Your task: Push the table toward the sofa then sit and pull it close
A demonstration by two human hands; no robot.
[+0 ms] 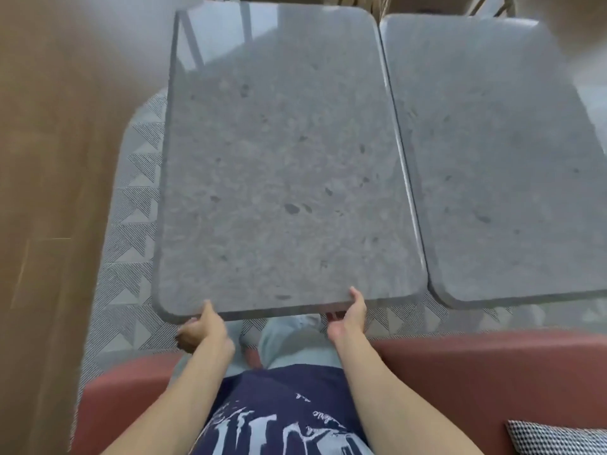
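A grey stone-look table (282,165) with rounded corners stands right in front of me, its near edge above my knees. I am seated on a dusty red sofa (476,379). My left hand (200,330) grips the table's near edge close to its left corner, thumb on top and fingers underneath. My right hand (349,315) grips the same edge further right, thumb on top as well. My legs in light trousers show between my arms, under the table edge.
A second, matching grey table (499,159) stands close to the right of the first, a thin gap between them. A patterned grey rug (131,224) lies beneath. Wooden floor (49,192) spreads left. A checked cushion (558,438) lies on the sofa at lower right.
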